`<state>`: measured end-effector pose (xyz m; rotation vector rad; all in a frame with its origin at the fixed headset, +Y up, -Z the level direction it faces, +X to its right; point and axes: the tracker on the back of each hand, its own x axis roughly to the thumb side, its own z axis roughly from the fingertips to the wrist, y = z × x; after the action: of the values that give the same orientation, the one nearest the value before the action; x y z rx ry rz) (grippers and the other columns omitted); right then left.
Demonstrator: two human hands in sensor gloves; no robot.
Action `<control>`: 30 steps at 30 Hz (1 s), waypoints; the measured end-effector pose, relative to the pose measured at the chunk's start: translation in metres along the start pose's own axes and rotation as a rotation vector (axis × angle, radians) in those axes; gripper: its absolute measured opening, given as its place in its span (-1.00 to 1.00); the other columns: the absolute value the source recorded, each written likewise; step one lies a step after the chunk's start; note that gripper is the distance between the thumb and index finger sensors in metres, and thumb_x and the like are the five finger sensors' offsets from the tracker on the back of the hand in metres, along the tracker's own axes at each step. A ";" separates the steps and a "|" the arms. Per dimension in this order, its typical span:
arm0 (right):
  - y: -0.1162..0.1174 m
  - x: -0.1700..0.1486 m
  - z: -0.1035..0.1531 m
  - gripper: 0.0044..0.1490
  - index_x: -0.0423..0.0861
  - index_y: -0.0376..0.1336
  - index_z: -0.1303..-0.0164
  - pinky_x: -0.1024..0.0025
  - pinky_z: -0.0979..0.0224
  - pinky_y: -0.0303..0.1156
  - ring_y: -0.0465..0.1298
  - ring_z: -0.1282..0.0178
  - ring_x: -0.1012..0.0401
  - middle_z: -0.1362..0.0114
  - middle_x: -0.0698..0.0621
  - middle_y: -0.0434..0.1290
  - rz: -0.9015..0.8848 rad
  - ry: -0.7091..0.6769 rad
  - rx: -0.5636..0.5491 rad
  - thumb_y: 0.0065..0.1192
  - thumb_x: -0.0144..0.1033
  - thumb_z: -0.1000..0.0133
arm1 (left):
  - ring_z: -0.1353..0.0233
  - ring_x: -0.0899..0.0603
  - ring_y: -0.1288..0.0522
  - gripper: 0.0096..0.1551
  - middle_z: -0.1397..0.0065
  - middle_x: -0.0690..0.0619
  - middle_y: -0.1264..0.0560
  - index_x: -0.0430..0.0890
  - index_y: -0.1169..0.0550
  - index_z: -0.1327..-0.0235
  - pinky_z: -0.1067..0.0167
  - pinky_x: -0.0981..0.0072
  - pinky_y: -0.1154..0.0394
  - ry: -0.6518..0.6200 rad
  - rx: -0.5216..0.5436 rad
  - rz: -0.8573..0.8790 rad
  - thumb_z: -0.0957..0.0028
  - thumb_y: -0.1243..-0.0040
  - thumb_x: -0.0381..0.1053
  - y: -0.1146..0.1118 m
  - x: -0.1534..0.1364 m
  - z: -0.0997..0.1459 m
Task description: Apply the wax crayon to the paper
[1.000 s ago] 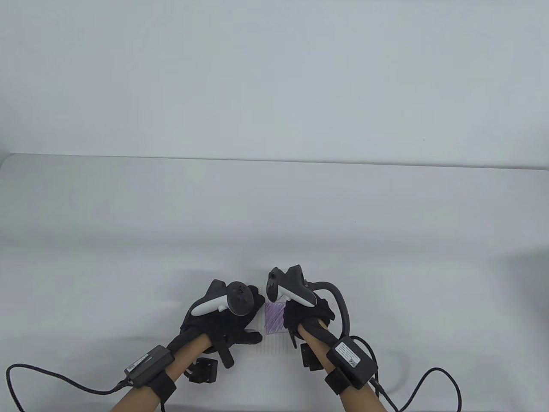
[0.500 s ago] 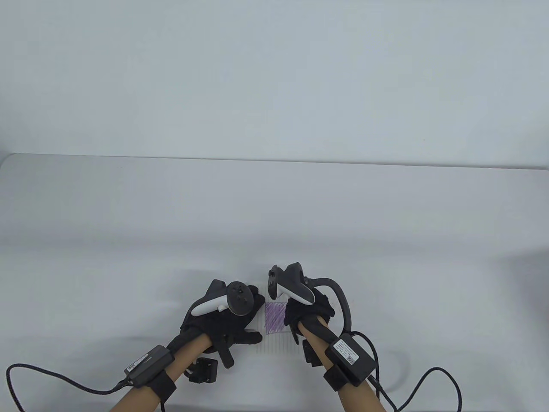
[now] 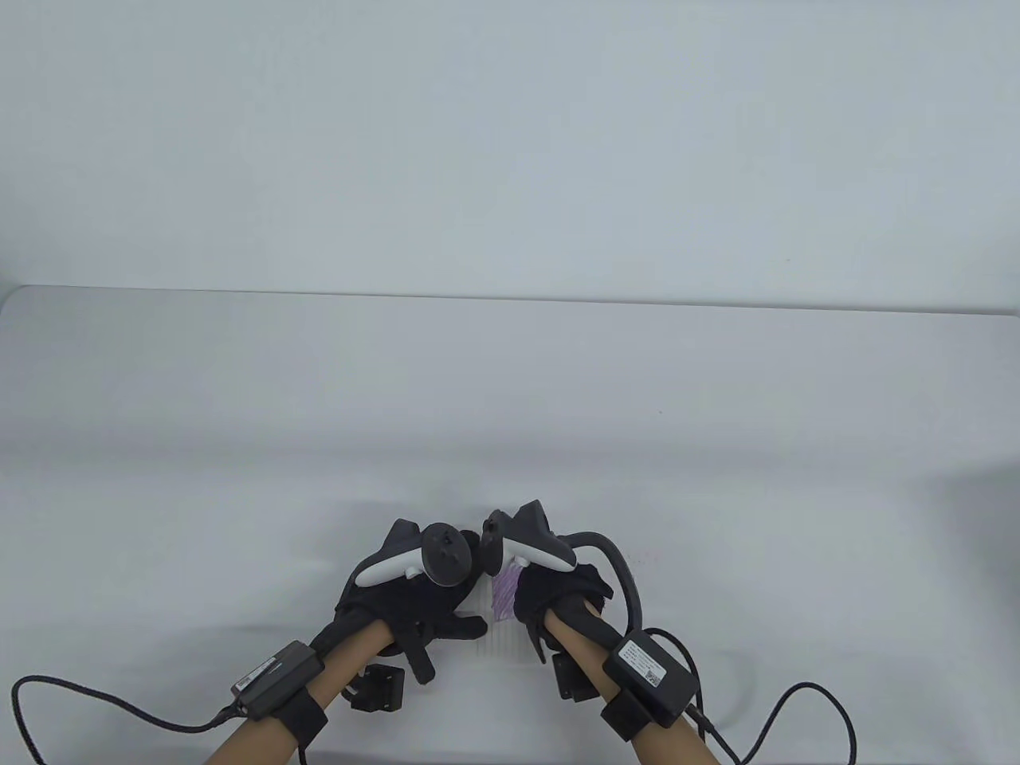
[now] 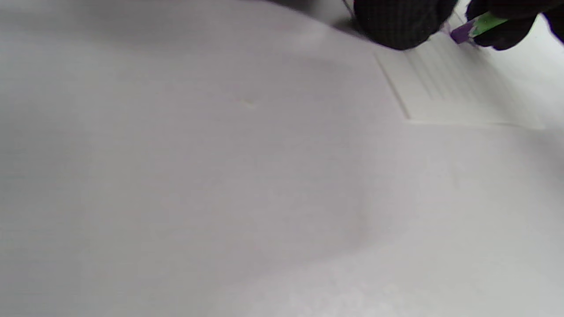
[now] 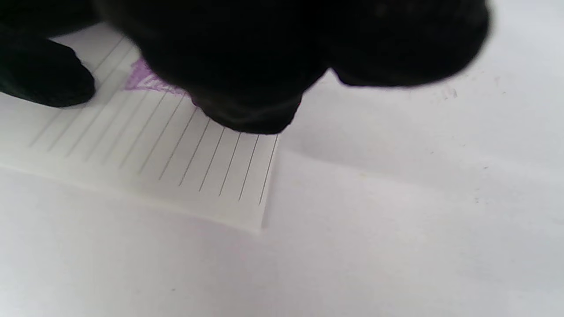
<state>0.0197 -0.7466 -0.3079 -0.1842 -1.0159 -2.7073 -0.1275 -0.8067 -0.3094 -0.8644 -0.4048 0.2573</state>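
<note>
A small lined paper (image 3: pixel 500 637) lies near the table's front edge, with a purple scribbled patch (image 3: pixel 504 594) on it. My left hand (image 3: pixel 434 594) rests flat on the paper's left side, fingers spread. My right hand (image 3: pixel 550 594) covers the paper's right part and grips a purple crayon with a green wrapper (image 4: pixel 478 27), its tip down on the paper (image 4: pixel 445 83). In the right wrist view the lined paper (image 5: pixel 176 149) and the purple patch (image 5: pixel 145 81) show under my dark fingers (image 5: pixel 246 105). The crayon is hidden in the table view.
The white table (image 3: pixel 510 414) stretches far back to a wall. Black cables (image 3: pixel 96 701) trail from both wrists along the front edge. Small black parts (image 3: pixel 381 687) lie by my left forearm.
My right hand has moved left over the purple patch and now covers most of it. My left hand has stayed on the paper.
</note>
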 end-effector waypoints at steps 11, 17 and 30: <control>-0.001 0.006 0.001 -0.48 -0.26 0.45 -0.15 0.47 0.41 0.60 0.59 0.59 0.43 0.26 0.00 0.65 0.063 0.034 -0.011 0.23 -0.17 -0.18 | -0.54 0.03 0.79 0.07 -0.54 0.32 0.70 0.28 0.52 -0.43 -0.38 -0.07 0.79 0.000 0.000 0.000 -0.17 0.09 0.32 0.000 0.000 0.000; -0.012 0.002 0.000 -0.48 -0.26 0.45 -0.16 0.48 0.40 0.60 0.59 0.58 0.44 0.26 0.02 0.65 0.155 0.169 -0.148 0.23 -0.17 -0.18 | -0.55 0.03 0.78 0.07 -0.54 0.32 0.70 0.28 0.52 -0.43 -0.38 -0.07 0.79 0.000 0.003 -0.001 -0.17 0.09 0.32 0.000 0.000 0.000; -0.010 0.012 0.011 -0.47 -0.26 0.44 -0.16 0.48 0.40 0.60 0.59 0.58 0.44 0.26 0.02 0.65 0.128 0.070 -0.038 0.23 -0.17 -0.19 | -0.55 0.03 0.79 0.08 -0.54 0.33 0.70 0.28 0.52 -0.43 -0.38 -0.07 0.79 0.000 0.002 -0.002 -0.16 0.09 0.32 0.000 0.000 0.000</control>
<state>0.0057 -0.7347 -0.3034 -0.1550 -0.9019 -2.5999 -0.1274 -0.8069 -0.3094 -0.8621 -0.4050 0.2559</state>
